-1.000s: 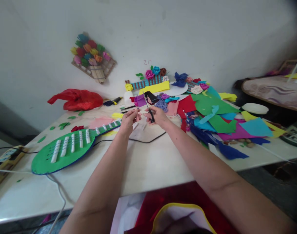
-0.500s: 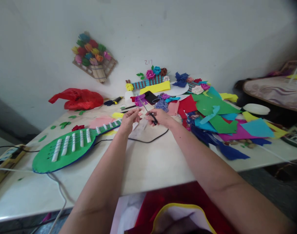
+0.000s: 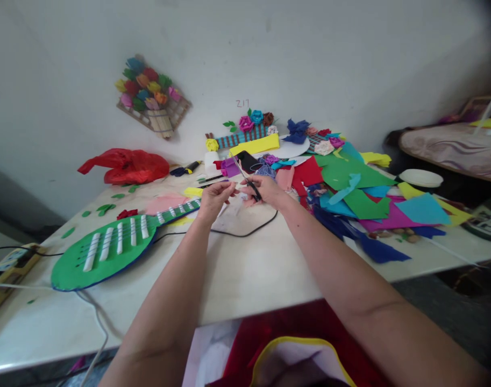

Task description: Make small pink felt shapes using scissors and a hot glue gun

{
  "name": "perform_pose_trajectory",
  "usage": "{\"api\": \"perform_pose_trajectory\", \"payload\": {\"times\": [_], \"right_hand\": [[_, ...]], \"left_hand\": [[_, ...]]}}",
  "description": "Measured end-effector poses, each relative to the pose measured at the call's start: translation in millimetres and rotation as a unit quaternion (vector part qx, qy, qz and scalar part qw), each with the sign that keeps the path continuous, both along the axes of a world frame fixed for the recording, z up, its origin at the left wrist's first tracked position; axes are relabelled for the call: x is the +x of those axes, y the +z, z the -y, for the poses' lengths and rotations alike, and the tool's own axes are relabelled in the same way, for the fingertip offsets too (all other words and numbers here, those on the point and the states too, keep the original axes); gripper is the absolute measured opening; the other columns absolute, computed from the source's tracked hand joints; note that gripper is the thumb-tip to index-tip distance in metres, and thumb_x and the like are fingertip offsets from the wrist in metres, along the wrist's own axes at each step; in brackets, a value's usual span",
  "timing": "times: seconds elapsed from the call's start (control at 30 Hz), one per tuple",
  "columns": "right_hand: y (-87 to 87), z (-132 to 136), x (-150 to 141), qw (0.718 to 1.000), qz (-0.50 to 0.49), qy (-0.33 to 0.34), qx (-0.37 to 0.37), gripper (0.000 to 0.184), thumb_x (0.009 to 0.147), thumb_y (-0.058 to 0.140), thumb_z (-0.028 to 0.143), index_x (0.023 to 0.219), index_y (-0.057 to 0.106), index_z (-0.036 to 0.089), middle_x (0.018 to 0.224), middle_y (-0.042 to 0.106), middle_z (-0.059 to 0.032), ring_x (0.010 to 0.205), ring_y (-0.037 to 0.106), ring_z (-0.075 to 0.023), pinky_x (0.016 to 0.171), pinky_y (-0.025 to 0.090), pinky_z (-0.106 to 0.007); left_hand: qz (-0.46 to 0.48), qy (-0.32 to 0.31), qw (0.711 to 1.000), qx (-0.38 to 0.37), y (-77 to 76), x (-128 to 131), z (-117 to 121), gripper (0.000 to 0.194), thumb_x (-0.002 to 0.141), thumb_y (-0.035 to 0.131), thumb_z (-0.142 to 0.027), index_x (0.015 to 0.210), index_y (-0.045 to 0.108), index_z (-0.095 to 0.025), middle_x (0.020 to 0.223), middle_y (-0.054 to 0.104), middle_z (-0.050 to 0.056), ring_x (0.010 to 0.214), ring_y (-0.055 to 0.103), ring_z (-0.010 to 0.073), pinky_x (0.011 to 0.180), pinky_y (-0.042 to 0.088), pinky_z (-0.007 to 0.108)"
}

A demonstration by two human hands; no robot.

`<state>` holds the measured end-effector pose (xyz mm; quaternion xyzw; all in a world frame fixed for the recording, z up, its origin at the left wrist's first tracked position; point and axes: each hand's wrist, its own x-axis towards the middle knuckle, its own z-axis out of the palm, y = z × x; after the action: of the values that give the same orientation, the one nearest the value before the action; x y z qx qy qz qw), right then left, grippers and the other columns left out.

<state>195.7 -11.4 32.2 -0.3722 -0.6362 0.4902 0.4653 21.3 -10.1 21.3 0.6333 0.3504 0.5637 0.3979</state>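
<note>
My right hand (image 3: pixel 268 192) is closed on a pair of scissors (image 3: pixel 251 185) with dark handles, their blades angled up and to the left. Close by on the left, my left hand (image 3: pixel 215 199) has its fingertips pinched together near the right fingers. Whatever it pinches is too small to make out. Pale paper scraps (image 3: pixel 228 217) lie on the table under both hands. A green guitar-shaped craft piece (image 3: pixel 73 258) with white rolled strips and strings lies beside my left forearm.
Heaped coloured paper sheets (image 3: pixel 346 169) cover the table's right side. A red plastic bag (image 3: pixel 136 166) sits at the back left, near a yellow-black cutter (image 3: pixel 192 166). Behind my hands are a black phone (image 3: pixel 247 161) and blue yarn (image 3: pixel 265 170). A black cable (image 3: pixel 245 235) crosses the table.
My hands have come slightly closer together, the fingertips now almost meeting. The scissors stay in my right hand. The whole view has shifted a little.
</note>
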Motion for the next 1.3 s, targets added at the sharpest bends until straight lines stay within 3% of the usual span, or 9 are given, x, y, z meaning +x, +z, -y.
{"api": "perform_pose_trajectory", "payload": {"times": [0.2,0.43,0.77,0.93,1.03,1.3], "right_hand": [[2.0,2,1,1.0,0.013,0.023,0.005,0.037,0.061,0.075,0.033,0.09,0.061,0.016,0.056,0.054,0.0043,0.045,0.049,-0.0057,0.039,0.04,-0.016],[6.1,5,-1,0.999,-0.005,0.04,0.031,0.04,0.056,0.076,0.026,0.092,0.062,0.015,0.062,0.057,0.0031,0.053,0.052,-0.0081,0.046,0.045,-0.018],[2.3,1,0,0.997,0.023,0.056,0.057,0.039,0.058,0.074,0.028,0.093,0.061,0.014,0.055,0.051,0.0067,0.049,0.05,-0.0074,0.046,0.041,-0.018],[4.4,3,5,0.994,0.081,0.072,0.02,0.033,0.066,0.07,0.035,0.088,0.06,0.013,0.058,0.058,0.0015,0.046,0.051,-0.0074,0.041,0.037,-0.018],[5.3,4,8,0.984,0.144,0.094,0.038,0.03,0.072,0.063,0.043,0.078,0.058,0.014,0.061,0.061,-0.002,0.046,0.053,-0.008,0.036,0.032,-0.016],[2.1,4,6,0.979,0.161,0.119,0.048,0.04,0.078,0.054,0.054,0.075,0.056,0.014,0.065,0.063,-0.0047,0.046,0.055,-0.0083,0.034,0.032,-0.017]], "left_hand": [[0.041,-0.014,0.999,-0.013,-0.2,4,1,0.033,0.056,0.078,-0.038,0.078,0.068,-0.016,0.071,0.067,0.002,0.068,0.061,0.0138,0.065,0.05,0.027],[0.047,-0.029,0.998,0.023,-4.7,6,-4,0.024,0.057,0.078,-0.032,0.074,0.07,-0.017,0.081,0.07,0.006,0.086,0.064,0.0198,0.082,0.048,0.034],[0.047,-0.025,0.998,0.019,-5.0,4,-3,0.027,0.057,0.078,-0.034,0.076,0.072,-0.018,0.081,0.07,0.005,0.084,0.063,0.0203,0.078,0.049,0.033],[0.056,-0.05,0.997,-0.029,-1.0,2,2,0.035,0.059,0.076,-0.04,0.081,0.069,-0.015,0.068,0.067,0.003,0.062,0.062,0.0139,0.068,0.052,0.031],[0.051,-0.059,0.996,-0.05,-0.7,-2,2,0.033,0.061,0.074,-0.043,0.073,0.066,-0.014,0.062,0.064,0.002,0.054,0.059,0.0113,0.063,0.052,0.028],[0.066,-0.077,0.991,-0.087,-5.3,-8,-3,0.034,0.061,0.075,-0.043,0.068,0.06,-0.013,0.052,0.056,0.0,0.061,0.064,0.0154,0.057,0.051,0.024]]}}
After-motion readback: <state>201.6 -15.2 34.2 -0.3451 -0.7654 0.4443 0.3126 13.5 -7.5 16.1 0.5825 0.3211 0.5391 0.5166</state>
